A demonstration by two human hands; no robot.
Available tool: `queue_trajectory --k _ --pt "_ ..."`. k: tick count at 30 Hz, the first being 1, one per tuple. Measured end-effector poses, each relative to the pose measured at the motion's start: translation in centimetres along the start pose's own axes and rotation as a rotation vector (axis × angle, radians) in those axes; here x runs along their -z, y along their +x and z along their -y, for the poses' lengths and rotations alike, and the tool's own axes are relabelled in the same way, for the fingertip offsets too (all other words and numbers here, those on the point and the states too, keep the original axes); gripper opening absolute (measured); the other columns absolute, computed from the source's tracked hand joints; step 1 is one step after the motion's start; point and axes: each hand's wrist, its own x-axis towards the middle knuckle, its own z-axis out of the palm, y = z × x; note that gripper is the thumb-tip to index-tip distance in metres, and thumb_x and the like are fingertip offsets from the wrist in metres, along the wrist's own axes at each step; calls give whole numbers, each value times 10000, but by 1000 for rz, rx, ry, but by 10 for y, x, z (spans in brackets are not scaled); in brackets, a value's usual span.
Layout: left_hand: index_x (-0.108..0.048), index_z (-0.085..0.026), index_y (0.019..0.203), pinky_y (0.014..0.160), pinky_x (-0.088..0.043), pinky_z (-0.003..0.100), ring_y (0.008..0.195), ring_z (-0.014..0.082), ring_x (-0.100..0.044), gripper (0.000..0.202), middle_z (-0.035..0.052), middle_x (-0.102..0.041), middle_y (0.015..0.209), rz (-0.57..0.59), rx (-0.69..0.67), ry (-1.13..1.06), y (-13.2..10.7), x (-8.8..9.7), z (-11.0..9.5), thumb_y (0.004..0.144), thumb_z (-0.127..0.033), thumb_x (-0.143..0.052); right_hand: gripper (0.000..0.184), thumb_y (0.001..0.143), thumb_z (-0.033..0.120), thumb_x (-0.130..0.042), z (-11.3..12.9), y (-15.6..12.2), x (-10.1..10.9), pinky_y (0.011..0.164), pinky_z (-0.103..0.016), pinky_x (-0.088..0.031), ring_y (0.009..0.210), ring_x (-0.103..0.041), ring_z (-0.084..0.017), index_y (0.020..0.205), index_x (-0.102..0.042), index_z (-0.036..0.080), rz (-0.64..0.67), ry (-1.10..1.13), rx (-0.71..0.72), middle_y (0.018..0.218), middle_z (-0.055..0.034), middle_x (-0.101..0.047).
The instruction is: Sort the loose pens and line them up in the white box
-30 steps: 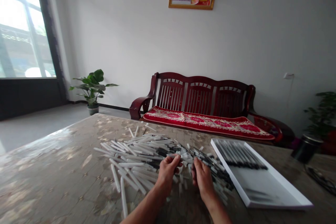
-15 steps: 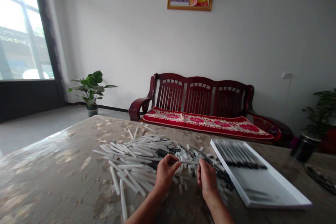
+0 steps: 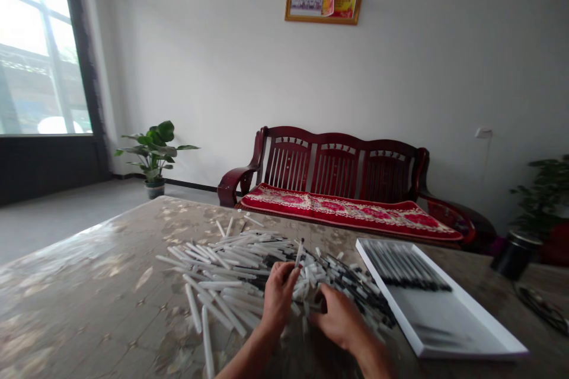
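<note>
Daylight pours through the window (image 3: pixel 40 59) at far left, its upper panes blown to white. Glare washes that side of the tabletop (image 3: pixel 82 251), while the room's right side falls dim. The right grip (image 3: pixel 336 317) is blurred; dark streaks (image 3: pixel 444 336) in the tray (image 3: pixel 431 308), perhaps reflections, look smeared. Wide-angle stretch tilts the window frame (image 3: pixel 79 41).

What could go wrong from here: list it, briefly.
The left hand pinches a slim piece, pointing up; if its grip slackens, the piece might drop among the white tubes. The right hand, close to the small pale pieces, may scatter some. Bumping the white tray could perhaps shift the row of dark-tipped sticks lying in it.
</note>
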Motion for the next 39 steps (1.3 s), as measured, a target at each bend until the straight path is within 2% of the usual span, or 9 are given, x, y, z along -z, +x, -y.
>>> queue_trajectory --k 4,9,11,14,17,22,29,39 --pt "-635 -182 725 503 -397 228 516 115 -485 415 -39 -532 573 14 251 -315 -2 -8 2 613 -567 -742 248 640 87 -564 -3 -4 -8 667 -227 -427 803 -692 -193 819 -647 238 85 -102 69 851 -19 -740" --pt "-611 -170 725 530 -456 210 568 107 -571 473 -34 -595 632 2 357 -450 -4 -10 0 497 -521 -833 370 635 -40 -508 -4 -7 -16 716 -253 -438 870 -702 -227 851 -669 213 30 -336 95 910 -68 -740" --pt "-619 -168 741 548 -475 212 589 112 -601 490 -25 -621 658 -7 390 -469 -4 -9 -2 480 -515 -846 365 645 -52 -503 -5 -6 -16 722 -258 -441 870 -699 -226 842 -664 210 -9 -382 93 897 -68 -730" --pt "-624 -169 744 556 -490 218 603 121 -629 510 -10 -654 681 -15 431 -485 -4 -9 -4 450 -510 -863 234 736 23 -535 -8 -1 -13 703 -255 -441 825 -685 -210 790 -638 226 -124 -358 77 845 -50 -702" --pt "-629 -165 734 550 -496 220 601 124 -641 519 1 -675 692 -14 452 -504 -4 -10 -3 428 -502 -879 131 825 125 -549 -9 4 -9 685 -257 -444 813 -676 -203 833 -618 236 -207 -272 81 872 -44 -694" --pt "-627 -160 711 540 -504 215 562 106 -625 521 -12 -669 661 6 454 -529 -4 -11 0 407 -489 -892 172 864 106 -504 -5 7 -10 698 -251 -446 829 -685 -195 898 -617 231 -173 -164 114 883 -39 -713" --pt "-618 -170 721 542 -516 225 597 140 -659 506 -18 -653 637 -80 430 -494 -1 -9 -1 430 -494 -876 214 854 98 -510 -6 4 -12 719 -249 -448 848 -680 -194 904 -663 239 -261 -206 138 914 -48 -710" --pt "-631 -160 680 516 -486 221 556 133 -628 470 -15 -637 580 2 396 -459 -4 -13 3 429 -468 -882 238 921 151 -449 -7 4 -18 724 -261 -472 843 -667 -197 935 -670 236 -275 -231 205 927 -61 -698"
